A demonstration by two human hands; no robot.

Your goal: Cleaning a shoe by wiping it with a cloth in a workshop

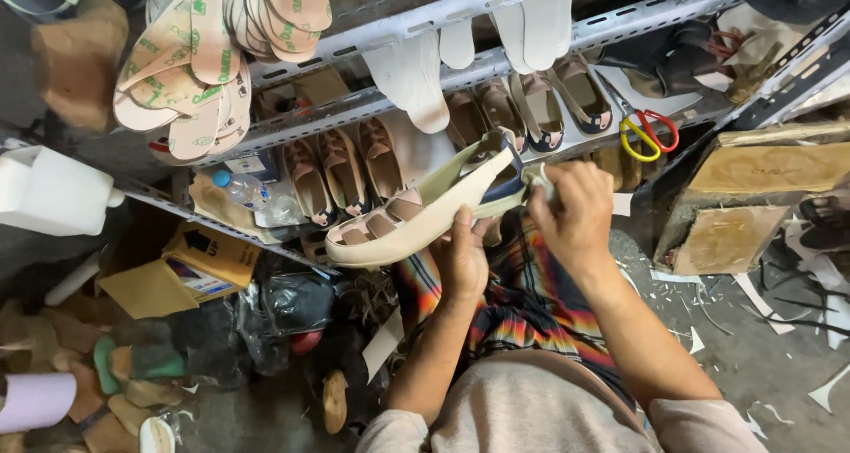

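Both hands are busy on one cream sandal [416, 218], held up over your lap: your left hand [464, 258] grips it from underneath mid-sole, your right hand [575, 214] is closed, pinching at the heel strap end. My read: sole and straps look joined, heel end is in work, not finished. Beyond it, the metal shelf [372, 103] carries rows of similar sandals [341, 170], insoles [190, 63] and scissors [646, 134].

grey slotted metal shelf [567, 30] running 9 to 2 o'clock, tan sandals [341, 171] in a row on it, insole stacks [190, 63] at 11, red-yellow scissors [649, 134] at 2, plastic bottle [243, 187] at 9, floor [761, 356] with paper scraps at 4
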